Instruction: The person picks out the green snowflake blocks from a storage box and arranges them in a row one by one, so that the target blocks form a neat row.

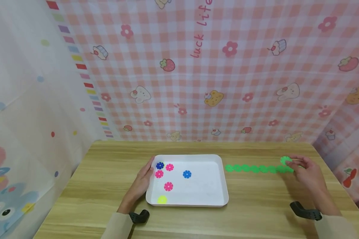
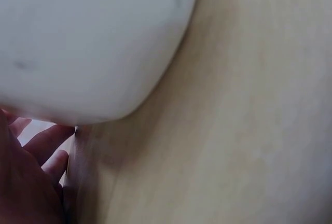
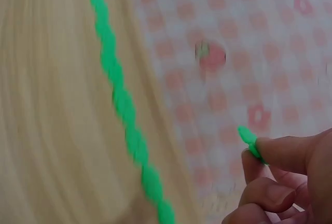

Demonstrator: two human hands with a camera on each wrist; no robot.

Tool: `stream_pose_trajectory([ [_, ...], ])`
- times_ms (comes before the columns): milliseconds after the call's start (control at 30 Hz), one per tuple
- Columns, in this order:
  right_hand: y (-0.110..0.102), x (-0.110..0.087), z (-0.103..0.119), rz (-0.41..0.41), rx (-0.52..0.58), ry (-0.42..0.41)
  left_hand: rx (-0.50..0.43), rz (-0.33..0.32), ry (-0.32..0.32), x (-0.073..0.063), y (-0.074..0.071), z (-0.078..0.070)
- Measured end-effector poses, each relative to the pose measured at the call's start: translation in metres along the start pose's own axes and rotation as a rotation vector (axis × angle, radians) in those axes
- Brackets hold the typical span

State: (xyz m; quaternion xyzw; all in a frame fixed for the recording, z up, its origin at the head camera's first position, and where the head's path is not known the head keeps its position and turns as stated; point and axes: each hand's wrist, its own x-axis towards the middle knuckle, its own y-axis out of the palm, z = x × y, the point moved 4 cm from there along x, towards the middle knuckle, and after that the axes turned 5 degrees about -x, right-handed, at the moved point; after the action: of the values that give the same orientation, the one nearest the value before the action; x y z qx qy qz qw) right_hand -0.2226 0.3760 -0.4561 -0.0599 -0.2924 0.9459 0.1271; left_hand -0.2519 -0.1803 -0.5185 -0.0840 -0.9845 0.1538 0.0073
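Note:
My right hand (image 1: 309,174) pinches a green notched plastic disc (image 1: 285,160) between thumb and forefinger, raised above the table. In the right wrist view, that disc (image 3: 251,143) shows edge-on at the fingertips. Below it lies a row of overlapping green discs (image 1: 254,169), reaching from beside the tray to under the right hand. My left hand (image 1: 142,182) holds the left side of a white tray (image 1: 222,184), thumb at the rim. The left wrist view has its fingers (image 2: 49,138) against the tray's outside.
Inside the tray are several pink discs (image 1: 168,186), a dark blue disc (image 1: 160,165), a lighter blue disc (image 1: 186,174) and a yellow disc (image 1: 162,199). The wood-grain table (image 1: 257,212) ends at a checked curtain (image 1: 179,83) behind.

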Motion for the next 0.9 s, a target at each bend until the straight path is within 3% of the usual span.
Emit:
stream_pose_trajectory([
  [200,-0.028,0.006,-0.042,-0.074,0.167,0.092,-0.011,0.015,-0.020,-0.002,0.001,-0.004],
  [433,-0.044,0.015,-0.079,-0.158,0.211,0.189,-0.013,0.002,0.003,0.000,0.001,0.003],
  [633,-0.043,0.017,-0.092,-0.187,0.450,0.220,-0.008,0.001,0.001,0.000,0.002,0.003],
  [733,-0.042,0.019,-0.095,-0.225,0.374,0.234,-0.005,0.008,-0.014,-0.001,0.002,0.000],
  [900,-0.041,0.026,-0.092,-0.280,0.088,0.273,-0.033,0.022,-0.039,-0.007,0.002,-0.019],
])
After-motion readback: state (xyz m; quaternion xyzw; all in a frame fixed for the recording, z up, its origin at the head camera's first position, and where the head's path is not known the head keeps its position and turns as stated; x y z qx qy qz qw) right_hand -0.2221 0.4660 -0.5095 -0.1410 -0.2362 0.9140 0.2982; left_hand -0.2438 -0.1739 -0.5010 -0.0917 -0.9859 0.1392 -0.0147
